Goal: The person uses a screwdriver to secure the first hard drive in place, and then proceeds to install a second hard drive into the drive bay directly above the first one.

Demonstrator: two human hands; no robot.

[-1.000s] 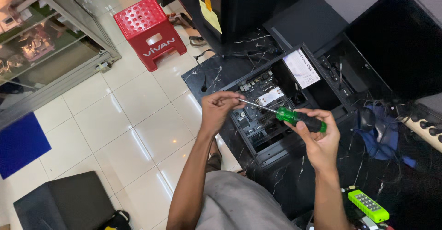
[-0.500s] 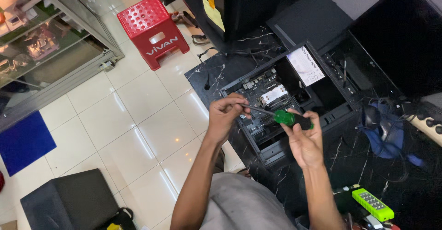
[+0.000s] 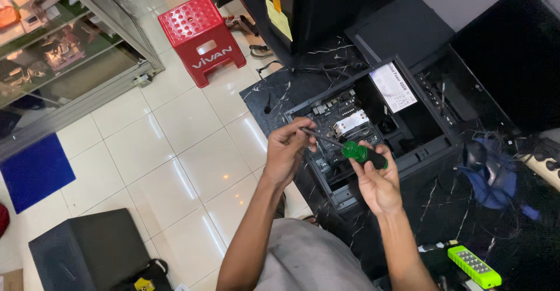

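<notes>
Right hand [image 3: 379,180] has its fingers clamped on the green-and-black handle of a screwdriver [image 3: 363,153], shaft slanting up-left over the open computer case [image 3: 429,145]; left hand [image 3: 287,151] has its fingertips pinched together on the shaft tip. Case lies flat on the black marble tabletop [image 3: 443,209], its left corner close to the tabletop's edge, white tiled floor [image 3: 146,145] open beyond. Nearby: red stool [image 3: 201,37] well apart up-left, green power strip [image 3: 473,266] near the right forearm.
</notes>
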